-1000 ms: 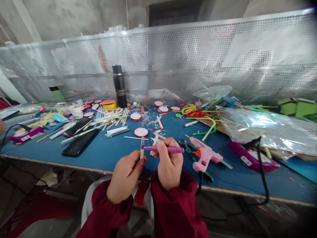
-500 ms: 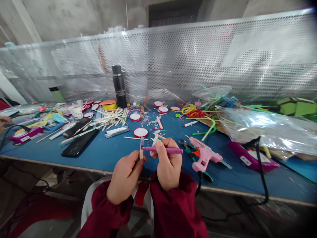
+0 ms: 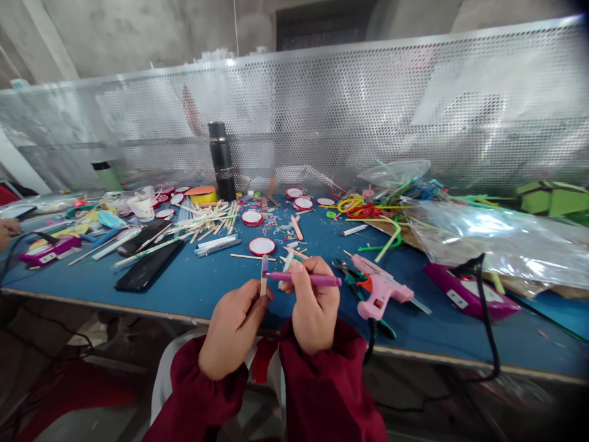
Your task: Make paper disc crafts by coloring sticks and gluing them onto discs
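Item, your left hand: closed, with the lower end of a flat wooden stick pinched between thumb and fingers. The stick stands nearly upright above the near edge of the blue table; its upper part is tinted purple.

Item, your right hand: just beside the left but apart from it, closed around a purple marker. The marker lies almost level, tip pointing left and meeting the stick at its tinted part. A small white object shows by your right fingertips; whether you hold it or it lies beyond, you cannot tell from this view.

Item, ahead of your hands: a white disc with a red rim, others of its kind farther back, and a thin stick lying near it.

Item, to your right: a pink glue gun on its side, lying partly over pliers; beyond, a white pen with a dark cap; farther right, a purple device beside a clear plastic bag.

Item, to your left: two pale markers side by side, a black phone, a pile of loose sticks, a paper cup and a second purple device.

Item, at the back: a black bottle, upright before a perforated metal screen.

Item, far left edge: another person's hand, partly cut off.
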Demonstrator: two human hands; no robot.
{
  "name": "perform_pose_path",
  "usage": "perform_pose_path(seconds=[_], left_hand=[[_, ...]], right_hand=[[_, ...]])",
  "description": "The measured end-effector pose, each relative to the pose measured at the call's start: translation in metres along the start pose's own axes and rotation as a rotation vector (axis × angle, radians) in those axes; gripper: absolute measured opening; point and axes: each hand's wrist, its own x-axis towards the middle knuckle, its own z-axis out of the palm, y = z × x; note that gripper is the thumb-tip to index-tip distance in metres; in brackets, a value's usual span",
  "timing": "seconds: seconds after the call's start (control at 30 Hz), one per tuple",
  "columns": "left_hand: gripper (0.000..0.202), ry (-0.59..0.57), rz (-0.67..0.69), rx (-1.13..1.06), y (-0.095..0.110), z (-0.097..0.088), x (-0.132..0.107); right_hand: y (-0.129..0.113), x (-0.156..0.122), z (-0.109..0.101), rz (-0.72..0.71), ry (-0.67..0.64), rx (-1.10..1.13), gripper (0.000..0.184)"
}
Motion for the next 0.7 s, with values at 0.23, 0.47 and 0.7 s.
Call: perform_pose_path(seconds=[0.23,0.47,0.7], left_hand=[[0.031,-0.005,-0.009,0.011,0.0005,0.0005,-0.0001],[0.031,-0.006,-0.014,0.018,0.0006,0.0008,-0.0005],[0.035,0.003,-0.031,0.012,-0.0002,0.0014,0.0001]], right_hand=[[-0.0009,-0.0007,-0.0003,-0.017,-0.001,-0.016,0.037],[-0.0009,-0.001,-0.0003,-0.016,-0.001,-0.014,0.037],[-0.0013,-0.0006,-0.0002,-0.002,-0.015,-0.009,0.036]])
